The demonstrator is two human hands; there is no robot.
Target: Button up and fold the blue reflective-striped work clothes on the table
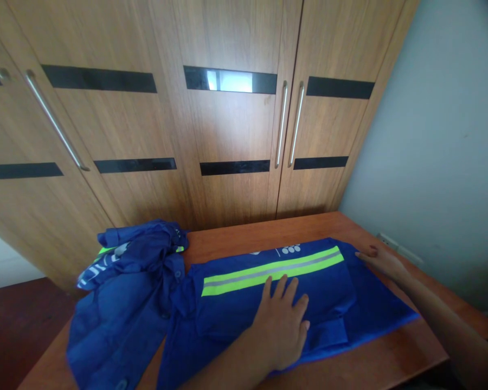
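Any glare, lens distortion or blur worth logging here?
Head view: glare whitens part of an upper black strip on the cabinet; its edges splay outward, likely wide-angle distortion; the top-right corner darkens; fine detail looks soft, though the left hand reads clearly.

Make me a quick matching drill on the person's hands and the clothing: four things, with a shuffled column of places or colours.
Things:
1. Left hand
2. Right hand
3. White-lettered blue clothing
4. Wide reflective strip

Places or colours:
A. Bunched up at the left of the table
B. Yellow-green with a grey line along it
C. At the right part of the laid-out blue garment, near its far edge
D. Fingers spread, over the middle of that garment

Pairs: 1-D, 2-C, 3-A, 4-B
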